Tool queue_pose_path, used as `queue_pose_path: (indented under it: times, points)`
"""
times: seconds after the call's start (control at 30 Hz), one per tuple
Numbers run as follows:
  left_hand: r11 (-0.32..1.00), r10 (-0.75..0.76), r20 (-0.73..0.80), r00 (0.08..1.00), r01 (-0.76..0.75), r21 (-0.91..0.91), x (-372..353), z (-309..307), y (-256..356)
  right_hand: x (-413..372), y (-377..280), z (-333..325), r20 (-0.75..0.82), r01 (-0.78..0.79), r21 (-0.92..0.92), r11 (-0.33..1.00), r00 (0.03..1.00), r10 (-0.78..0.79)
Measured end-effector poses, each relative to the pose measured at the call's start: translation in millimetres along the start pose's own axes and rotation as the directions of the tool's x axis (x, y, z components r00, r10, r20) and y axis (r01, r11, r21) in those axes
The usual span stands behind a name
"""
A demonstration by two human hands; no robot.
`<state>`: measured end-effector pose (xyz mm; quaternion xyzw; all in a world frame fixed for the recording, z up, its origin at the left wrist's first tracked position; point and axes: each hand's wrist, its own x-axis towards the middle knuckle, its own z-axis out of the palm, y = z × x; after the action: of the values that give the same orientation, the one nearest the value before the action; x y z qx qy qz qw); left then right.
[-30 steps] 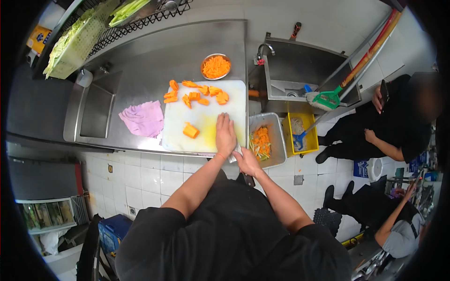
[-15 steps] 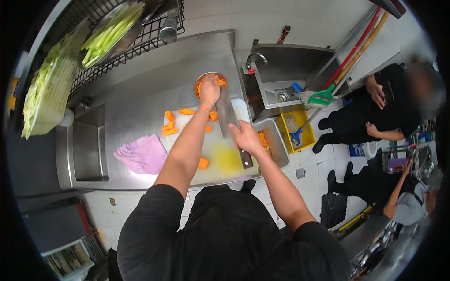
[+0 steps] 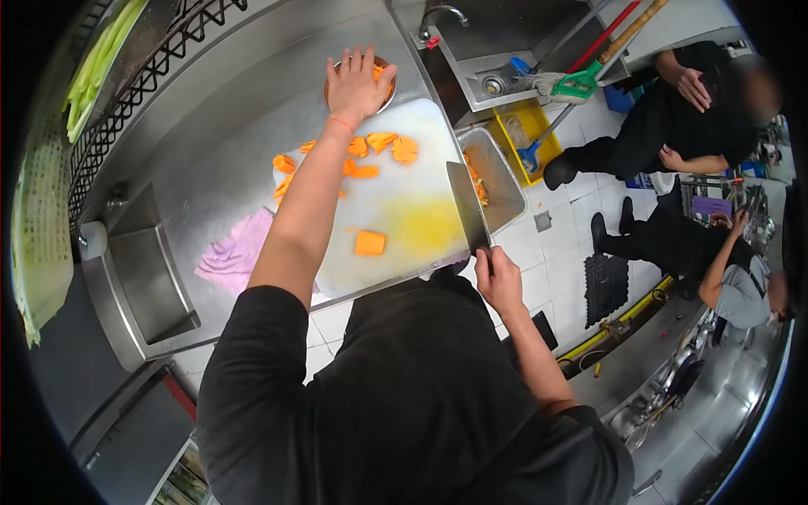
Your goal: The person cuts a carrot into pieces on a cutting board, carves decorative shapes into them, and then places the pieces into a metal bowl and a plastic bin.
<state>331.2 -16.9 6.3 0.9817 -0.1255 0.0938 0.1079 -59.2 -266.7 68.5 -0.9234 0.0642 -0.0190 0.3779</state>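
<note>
One board, one cleaver, one bowl and one cloth are counted; two other people are seen at 3 o'clock.

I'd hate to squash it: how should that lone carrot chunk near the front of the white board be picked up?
Pinch the carrot chunk from above across two opposite straight sides. It lies flat and blocky on the cutting board, apart from other pieces.

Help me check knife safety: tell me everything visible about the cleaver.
The cleaver has a broad, rectangular, grey metal blade; its grip is hidden in the closed right hand. The blade points away from the person, along the right edge of the cutting board, beside the steel tray. Contact with the board is unclear.
</note>
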Motion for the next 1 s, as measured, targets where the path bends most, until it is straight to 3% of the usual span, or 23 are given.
queue_pose_path:
  times: [0.07, 0.13, 0.2, 0.27, 0.33, 0.4, 0.47, 0.5, 0.53, 0.57, 0.6, 0.67, 0.7, 0.73, 0.8, 0.83, 0.9, 0.93, 1.0]
  points:
    - [0.998, -0.035, -0.078, 0.996, 0.031, -0.051, -5, -27, 5, -2, -2, -2, 0.008, 0.045, -0.061, 0.997, 0.999, -0.045]
    - [1.000, 0.013, -0.163, 0.987, -0.015, -0.012, -20, -59, 8, 5, -11, -12, 0.285, -0.024, -0.287, 0.958, 0.952, 0.109]
    - [0.997, 0.068, -0.251, 0.966, -0.061, 0.036, -39, -82, 8, 4, -2, -10, 0.264, 0.006, -0.249, 0.968, 0.963, 0.062]
    - [0.956, 0.121, -0.358, 0.926, -0.206, -0.209, -70, -96, 5, 3, 1, -16, 0.342, -0.002, -0.301, 0.954, 0.933, 0.110]
    - [0.899, -0.028, -0.192, 0.981, -0.060, -0.435, -112, -113, 11, 3, 8, -21, 0.346, 0.024, -0.278, 0.960, 0.935, 0.077]
    - [0.889, -0.106, 0.008, 0.994, 0.099, -0.447, -160, -124, 19, 5, 14, -29, 0.344, 0.061, -0.253, 0.966, 0.939, 0.030]
    - [0.876, -0.158, 0.438, 0.885, 0.331, -0.351, -204, -145, 38, -3, 20, -38, 0.360, 0.025, -0.165, 0.986, 0.932, 0.036]
    - [0.879, -0.169, 0.435, 0.884, 0.335, -0.340, -231, -141, 40, -8, 26, -41, 0.364, 0.033, -0.153, 0.988, 0.931, 0.026]
    - [0.972, 0.032, 0.357, 0.934, 0.054, -0.227, -261, -124, 34, -12, 34, -44, 0.406, 0.028, -0.079, 0.997, 0.914, 0.006]
    - [0.969, 0.246, 0.309, 0.919, -0.230, -0.087, -284, -109, 33, -16, 41, -46, 0.445, 0.020, -0.005, 1.000, 0.895, -0.016]
    - [0.971, 0.241, 0.309, 0.920, -0.228, -0.076, -299, -100, 39, -20, 48, -46, 0.446, 0.026, 0.006, 1.000, 0.894, -0.026]
    - [0.987, -0.060, 0.258, 0.964, 0.095, -0.128, -316, -91, 52, -24, 60, -36, 0.567, 0.053, 0.095, 0.994, 0.818, -0.098]
    - [0.952, -0.199, 0.301, 0.933, 0.257, -0.166, -316, -100, 62, -26, 69, -22, 0.586, 0.042, 0.234, 0.971, 0.791, -0.176]
    - [0.954, -0.198, 0.302, 0.932, 0.254, -0.159, -320, -102, 71, -24, 60, -20, 0.585, 0.040, 0.241, 0.970, 0.792, -0.178]
    - [0.745, -0.508, 0.285, 0.813, 0.580, -0.329, -322, -105, 89, -16, 40, -15, 0.820, -0.399, 0.236, 0.886, 0.571, 0.039]
    - [0.748, -0.506, 0.277, 0.817, 0.576, -0.331, -322, -102, 97, -13, 49, -5, 0.817, -0.393, 0.241, 0.887, 0.576, 0.033]
    - [0.683, -0.503, 0.401, 0.766, 0.636, -0.359, -325, -92, 107, -12, 71, 26, 0.526, -0.180, 0.293, 0.939, 0.850, -0.001]
    - [0.684, -0.503, 0.396, 0.768, 0.634, -0.361, -331, -84, 107, -13, 73, 23, 0.524, -0.176, 0.295, 0.939, 0.852, -0.005]
    - [0.814, -0.363, 0.206, 0.909, 0.417, -0.405, -340, -67, 109, -10, 82, 12, 0.103, 0.035, 0.116, 0.993, 0.994, -0.047]
